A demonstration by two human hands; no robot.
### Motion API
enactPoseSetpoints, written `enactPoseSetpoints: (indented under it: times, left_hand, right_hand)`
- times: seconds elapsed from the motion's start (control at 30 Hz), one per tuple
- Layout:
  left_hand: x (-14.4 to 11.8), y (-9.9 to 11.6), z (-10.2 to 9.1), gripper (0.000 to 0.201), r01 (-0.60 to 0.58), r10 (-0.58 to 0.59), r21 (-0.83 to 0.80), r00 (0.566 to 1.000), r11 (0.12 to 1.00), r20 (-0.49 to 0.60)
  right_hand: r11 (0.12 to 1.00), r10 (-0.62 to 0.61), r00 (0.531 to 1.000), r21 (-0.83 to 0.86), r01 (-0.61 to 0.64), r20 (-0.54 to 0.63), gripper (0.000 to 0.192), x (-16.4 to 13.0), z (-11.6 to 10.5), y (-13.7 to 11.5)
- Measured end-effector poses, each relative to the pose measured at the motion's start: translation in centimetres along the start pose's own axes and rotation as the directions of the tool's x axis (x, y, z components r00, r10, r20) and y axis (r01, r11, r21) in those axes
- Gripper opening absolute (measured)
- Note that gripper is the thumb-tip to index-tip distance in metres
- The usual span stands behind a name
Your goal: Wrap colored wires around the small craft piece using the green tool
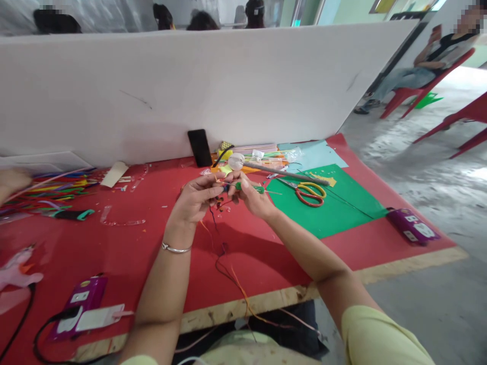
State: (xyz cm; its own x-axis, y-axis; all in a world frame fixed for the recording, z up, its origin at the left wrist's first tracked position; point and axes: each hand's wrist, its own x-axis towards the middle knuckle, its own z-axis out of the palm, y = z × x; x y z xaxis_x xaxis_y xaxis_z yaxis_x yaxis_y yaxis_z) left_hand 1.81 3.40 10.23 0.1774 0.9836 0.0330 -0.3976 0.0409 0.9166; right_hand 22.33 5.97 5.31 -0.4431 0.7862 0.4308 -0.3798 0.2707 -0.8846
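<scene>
My left hand (196,198) and right hand (249,195) meet above red mat (125,243), just in front of phone (200,147). Both sets of fingers pinched nearly closed on green stem (247,187); stem lies across between hands, raised off mat, probably for close view. Dark and orange threads (224,263) hang from grip toward me. Scissors (310,193): one, right of phone, on green sheet (335,208). Purple devices: two, one (413,226) far right of phone, one (81,304) near left. Bracelet (175,248): one, left wrist.
</scene>
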Motion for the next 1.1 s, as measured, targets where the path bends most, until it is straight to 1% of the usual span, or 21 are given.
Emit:
enactPoseSetpoints:
  times: [0.07,0.17,0.33,0.4,0.47,0.6,0.77,0.9,1.1]
  left_hand:
    - [-0.1,0.2,-0.2,0.048,0.041,-0.042,0.019,0.999,0.999,0.017]
    - [-0.2,0.4,-0.1,0.046,0.076,-0.076,0.023,0.997,0.997,0.029]
    - [-0.2,0.7,-0.2,0.044,0.101,-0.101,-0.003,0.994,0.995,0.036]
    - [-0.2,0.7,-0.3,0.045,0.113,-0.113,-0.009,0.993,0.994,0.028]
    - [-0.1,0.7,-0.5,0.044,0.118,-0.118,-0.013,0.993,0.993,0.026]
    - [-0.2,0.9,-0.6,0.043,0.105,-0.105,-0.003,0.994,0.994,0.034]
    - [-0.2,1.0,-0.7,0.041,0.091,-0.091,-0.004,0.996,0.996,0.013]
    - [-0.2,0.9,-1.0,0.037,0.093,-0.093,-0.001,0.995,0.996,0.033]
    - [-0.1,0.9,-1.3,0.035,0.119,-0.121,0.023,0.99,0.993,0.071]
  right_hand:
    - [0.991,-0.058,0.998,-0.117,0.061,0.027,0.057,0.0,-0.5,-0.4]
    - [0.959,-0.106,0.993,-0.257,0.118,0.06,0.059,0.1,-0.8,-1.4]
    - [0.913,-0.149,0.983,-0.367,0.177,0.105,0.06,0.0,-1.2,-2.6]
    - [0.89,-0.151,0.98,-0.413,0.192,0.13,0.057,0.0,-1.4,-2.8]
    - [0.86,-0.174,0.97,-0.453,0.233,0.168,0.051,-0.1,-1.7,-3.0]
    - [0.796,-0.254,0.931,-0.49,0.355,0.262,0.04,0.1,-2.2,-3.3]
    - [0.741,-0.244,0.911,-0.542,0.396,0.331,0.035,0.2,-2.7,-4.3]
    - [0.747,-0.209,0.913,-0.545,0.381,0.351,0.03,0.0,-2.8,-5.1]
    - [0.79,-0.155,0.914,-0.508,0.343,0.375,0.033,-0.1,-2.6,-5.9]
